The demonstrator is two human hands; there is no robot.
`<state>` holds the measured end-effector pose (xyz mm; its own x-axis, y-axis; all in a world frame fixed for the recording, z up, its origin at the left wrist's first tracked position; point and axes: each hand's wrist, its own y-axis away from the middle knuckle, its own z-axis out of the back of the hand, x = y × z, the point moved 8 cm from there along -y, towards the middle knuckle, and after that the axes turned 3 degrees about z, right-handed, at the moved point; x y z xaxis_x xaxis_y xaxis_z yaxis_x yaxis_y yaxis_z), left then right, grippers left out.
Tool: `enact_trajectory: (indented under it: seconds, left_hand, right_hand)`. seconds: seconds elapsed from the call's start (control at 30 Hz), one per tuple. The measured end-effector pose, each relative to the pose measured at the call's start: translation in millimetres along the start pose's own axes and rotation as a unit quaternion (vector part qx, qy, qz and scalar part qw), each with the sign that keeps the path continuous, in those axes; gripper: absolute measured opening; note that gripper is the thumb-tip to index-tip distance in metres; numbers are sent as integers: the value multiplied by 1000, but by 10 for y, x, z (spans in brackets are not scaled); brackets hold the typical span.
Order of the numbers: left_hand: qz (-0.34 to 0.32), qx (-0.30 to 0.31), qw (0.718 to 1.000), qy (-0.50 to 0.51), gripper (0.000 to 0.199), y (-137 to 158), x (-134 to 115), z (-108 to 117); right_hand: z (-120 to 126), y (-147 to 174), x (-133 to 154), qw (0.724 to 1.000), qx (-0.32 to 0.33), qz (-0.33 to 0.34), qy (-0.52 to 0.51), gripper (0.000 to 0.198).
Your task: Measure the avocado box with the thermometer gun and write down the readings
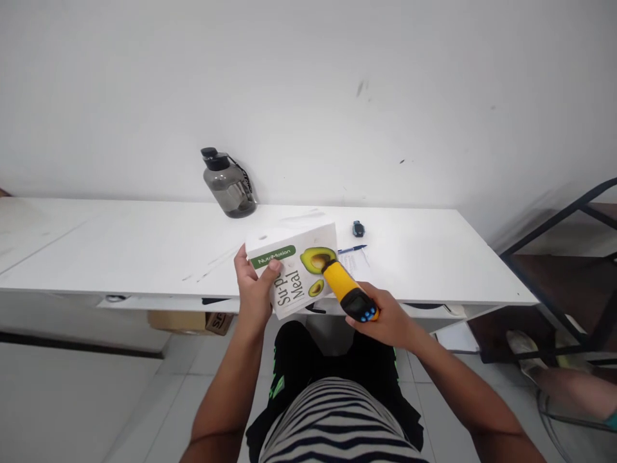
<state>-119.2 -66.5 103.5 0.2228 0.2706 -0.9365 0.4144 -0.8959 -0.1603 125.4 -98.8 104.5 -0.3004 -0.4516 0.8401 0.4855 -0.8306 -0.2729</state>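
Note:
My left hand (254,289) grips a white meal box (296,305) by its left side, thumb pressed on the front panel. The box is tilted above the table's front edge and shows a green NutriMotion label and avocado pictures. In my right hand (390,318) is a yellow-and-black infrared thermometer (348,288) with a small dark screen and blue buttons. Its black nose points at the box, over the avocado picture; whether it touches I cannot tell. Its handle is hidden by my fingers. Behind the box, a blue pen (354,249) lies on a paper slip (355,265), both partly covered.
A grey see-through water bottle (230,190) stands against the wall on the white table (120,247). A watch (358,229) lies right of the box. Beneath the table is a cardboard box (178,321). A dark metal frame (554,238) and another person's leg (573,389) are at right.

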Motion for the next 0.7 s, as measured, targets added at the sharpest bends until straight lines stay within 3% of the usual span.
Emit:
enact_trajectory:
  seconds: [0.2,0.43,0.6,0.7]
  left_hand:
    - [-26,31,998,-39,84,215,-86,-20]
    - [-59,51,995,-70,73,400,-227,-14]
    - [-57,62,994,-68,75,433,-190,-28]
    - [-58,54,995,-64,76,378,-130,7]
  right_hand:
    - [-130,133,28,1000,-26,-9,10,42]
    - [-141,245,148,999,-40,27,23,46]
    - [-103,247,151,998,-49,39,30,49]
    - [-157,235,100,999,-36,14,12,38]
